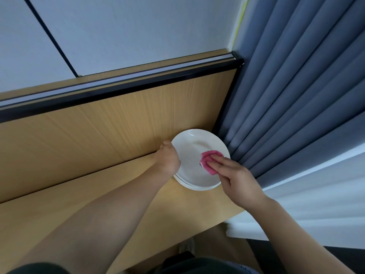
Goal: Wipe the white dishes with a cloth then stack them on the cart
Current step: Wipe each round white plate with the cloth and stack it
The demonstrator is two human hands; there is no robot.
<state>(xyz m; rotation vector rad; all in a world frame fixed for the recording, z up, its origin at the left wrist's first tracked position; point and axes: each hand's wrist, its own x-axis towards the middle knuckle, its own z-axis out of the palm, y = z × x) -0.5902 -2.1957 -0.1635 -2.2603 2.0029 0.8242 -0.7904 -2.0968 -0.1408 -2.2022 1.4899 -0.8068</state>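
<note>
A white plate (194, 153) lies on top of a small stack of white plates (195, 187) at the far right end of the wooden table (98, 194). My left hand (167, 158) grips the top plate's left rim. On the plate's right side my right hand (235, 178) presses a folded pink cloth (208, 160) with straight fingers. The cloth lies partly under my fingertips.
A wooden back panel (118, 123) with a dark top rail rises behind the table. Blue curtains (296, 95) hang close to the plates on the right. A white sill or ledge (316, 204) runs below the curtains. No cart is in view.
</note>
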